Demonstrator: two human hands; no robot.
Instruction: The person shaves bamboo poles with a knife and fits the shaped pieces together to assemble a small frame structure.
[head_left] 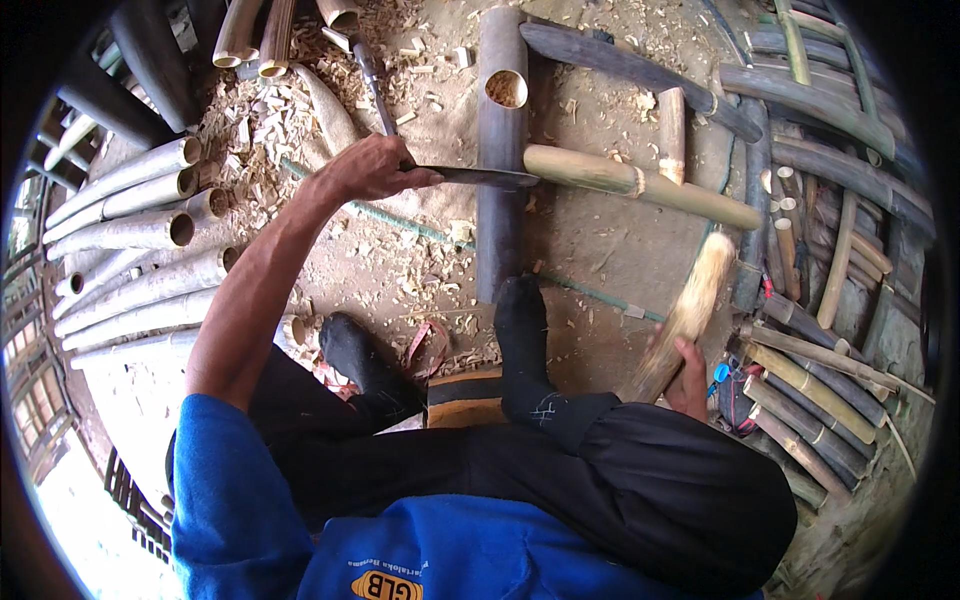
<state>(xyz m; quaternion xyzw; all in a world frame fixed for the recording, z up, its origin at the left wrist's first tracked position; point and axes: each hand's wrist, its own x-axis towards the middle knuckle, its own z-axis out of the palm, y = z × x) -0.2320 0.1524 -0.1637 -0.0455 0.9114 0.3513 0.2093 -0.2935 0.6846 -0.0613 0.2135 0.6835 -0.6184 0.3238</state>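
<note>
My left hand (365, 172) is closed around the handle of a knife. Its dark blade (480, 176) points right and crosses above a thick dark bamboo pole (502, 230), with the tip near the end of a pale bamboo piece (640, 185). That piece lies crosswise against the pole's right side. An oval hole (507, 89) is cut into the pole's far part. In my right hand (688, 378) is a rough, pale wooden club (695, 295), slanting up and away to the right. My sock-covered foot (522, 310) rests against the pole's near end.
Cut bamboo tubes (130, 250) are stacked at left, and more bamboo (820, 420) lies at right. A long-handled tool (372, 80) lies among wood chips (260, 130) beyond my left hand. A dark bamboo length (640, 75) runs across the far side. A striped block (465, 398) sits between my feet.
</note>
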